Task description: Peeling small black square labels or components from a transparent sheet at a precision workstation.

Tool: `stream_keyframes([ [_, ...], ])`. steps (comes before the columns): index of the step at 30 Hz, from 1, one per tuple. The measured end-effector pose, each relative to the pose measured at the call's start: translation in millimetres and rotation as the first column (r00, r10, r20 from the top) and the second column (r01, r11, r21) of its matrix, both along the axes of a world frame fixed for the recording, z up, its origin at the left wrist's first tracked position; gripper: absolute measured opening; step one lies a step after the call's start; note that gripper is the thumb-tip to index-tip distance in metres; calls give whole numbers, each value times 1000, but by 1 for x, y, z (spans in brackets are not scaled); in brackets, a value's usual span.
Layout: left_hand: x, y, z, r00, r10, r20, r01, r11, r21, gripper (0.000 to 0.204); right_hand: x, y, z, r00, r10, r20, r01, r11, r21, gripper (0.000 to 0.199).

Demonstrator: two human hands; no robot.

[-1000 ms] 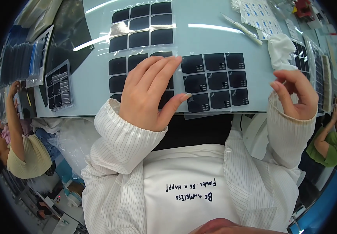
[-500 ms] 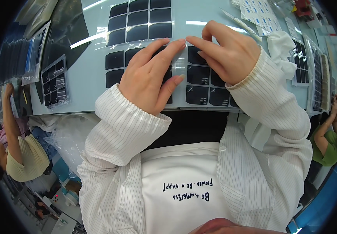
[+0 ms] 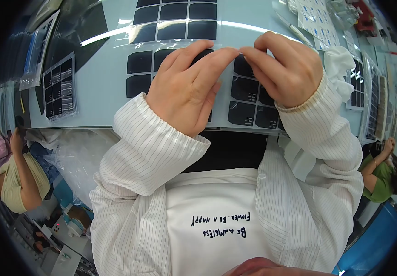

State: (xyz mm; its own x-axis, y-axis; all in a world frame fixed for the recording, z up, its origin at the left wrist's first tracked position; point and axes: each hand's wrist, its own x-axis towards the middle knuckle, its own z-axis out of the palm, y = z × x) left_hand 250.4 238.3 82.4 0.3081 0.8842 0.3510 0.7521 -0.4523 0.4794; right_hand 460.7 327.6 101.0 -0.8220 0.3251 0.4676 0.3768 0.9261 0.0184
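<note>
The pale desk (image 3: pixel 102 92) runs under both hands, wide enough to lay several sheets flat side by side. The nearest clear sheet (image 3: pixel 253 99) of black squares lies directly beneath the hands, its near edge close to the desk's front, so it sits within easy reach. A second sheet (image 3: pixel 175 18) lies beyond the fingertips, and a smaller one (image 3: pixel 59 86) is well off to the left of the left hand. The left hand (image 3: pixel 184 89) rests spread on the nearest sheet, palm down, seemingly pinning it flat while its fingertips meet the right's. The right hand (image 3: pixel 285 71) is curled, its fingertips pinched at the top edge of a black square (image 3: pixel 243 66), probably to lift its corner. A white cloth (image 3: pixel 338 64) lies just right of the right wrist.
</note>
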Motion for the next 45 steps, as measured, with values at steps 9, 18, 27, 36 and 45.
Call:
stream_keyframes([
  [9, 0, 2, -2, 1000, -14, 17, 14, 999, 41, 53, -12, 11, 1, 992, 96, 83, -106, 986, 127, 25],
  [18, -1, 4, 0, 998, -56, -29, 58, 995, 82, 53, 6, 11, 4, 975, 220, 38, -219, 975, -34, 26],
  [27, 2, 3, -1, 996, -47, -79, 52, 996, 71, 55, 40, -6, 7, 984, 142, -104, -171, 910, -378, 25],
  [36, 2, 4, -5, 997, -57, -56, 61, 995, 74, 58, 85, -32, 19, 885, -281, -370, -127, 620, -774, 33],
  [45, 3, 1, -2, 999, -17, -33, 19, 998, 53, 58, 33, -27, 8, 873, -333, -357, -28, 696, -718, 13],
])
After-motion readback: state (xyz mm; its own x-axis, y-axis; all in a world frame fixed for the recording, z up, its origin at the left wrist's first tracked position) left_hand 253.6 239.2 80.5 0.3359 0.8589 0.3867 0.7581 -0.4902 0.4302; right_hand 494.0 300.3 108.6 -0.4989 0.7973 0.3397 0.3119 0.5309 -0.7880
